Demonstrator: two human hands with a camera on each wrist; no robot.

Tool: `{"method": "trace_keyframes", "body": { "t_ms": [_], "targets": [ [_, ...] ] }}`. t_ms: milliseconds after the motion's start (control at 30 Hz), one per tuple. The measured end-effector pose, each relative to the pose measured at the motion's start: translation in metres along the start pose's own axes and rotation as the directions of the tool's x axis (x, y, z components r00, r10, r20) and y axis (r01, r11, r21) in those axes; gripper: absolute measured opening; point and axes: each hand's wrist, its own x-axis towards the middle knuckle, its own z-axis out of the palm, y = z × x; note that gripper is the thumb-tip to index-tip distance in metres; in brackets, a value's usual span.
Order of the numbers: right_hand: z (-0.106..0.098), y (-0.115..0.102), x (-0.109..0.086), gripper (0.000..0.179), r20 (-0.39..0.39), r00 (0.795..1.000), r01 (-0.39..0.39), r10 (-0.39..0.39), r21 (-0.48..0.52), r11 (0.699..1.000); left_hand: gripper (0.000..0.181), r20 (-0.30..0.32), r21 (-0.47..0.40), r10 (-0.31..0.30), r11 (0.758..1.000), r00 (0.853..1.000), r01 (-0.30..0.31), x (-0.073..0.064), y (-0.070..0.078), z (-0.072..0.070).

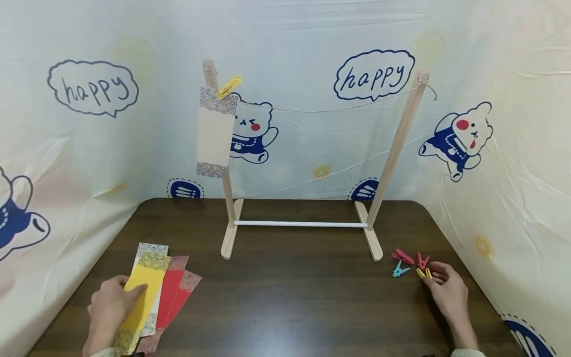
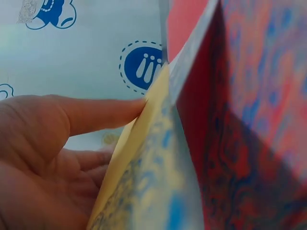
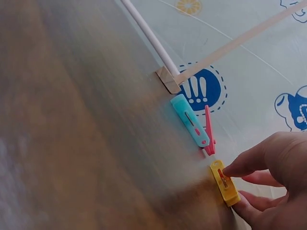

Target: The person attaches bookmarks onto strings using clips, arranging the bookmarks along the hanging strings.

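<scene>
At the front left of the table, my left hand pinches a yellow paper strip with patterned ends, thumb on its upper face. Beneath it are a white patterned strip and red strips, fanned to the right. In the left wrist view, the thumb presses the yellow strip's edge. On the other side, my right hand holds a yellow clothespin between thumb and fingers, low over the table. Beside it lie a blue clothespin and two pink ones.
A wooden stand with two uprights and a white crossbar stands at the back. A string runs between the upright tops. A white patterned strip hangs at its left end under a yellow clothespin. Printed cloth surrounds the table.
</scene>
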Motion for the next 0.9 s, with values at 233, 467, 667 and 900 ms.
{"method": "trace_keyframes", "body": {
  "t_ms": [233,467,667,900],
  "targets": [
    [0.004,0.000,0.001,0.044,0.029,0.998,0.065,-0.064,-0.035,0.997,0.049,-0.157,-0.124,-0.011,0.992,0.988,-0.009,-0.002,0.002,0.002],
    [0.000,0.002,-0.001,0.047,0.012,0.992,0.127,-0.127,-0.046,0.991,0.038,-0.191,-0.167,0.034,0.984,0.981,-0.067,-0.005,0.013,0.008],
    [-0.002,0.002,0.000,0.032,0.012,0.987,0.159,-0.159,-0.077,0.984,0.028,-0.281,-0.182,0.049,0.978,0.958,-0.103,-0.008,0.017,0.011],
    [-0.003,0.001,-0.002,0.013,-0.072,0.990,0.121,-0.124,-0.035,0.992,0.035,-0.258,-0.246,-0.018,0.968,0.966,-0.048,-0.010,0.019,0.000]
  ]
}}
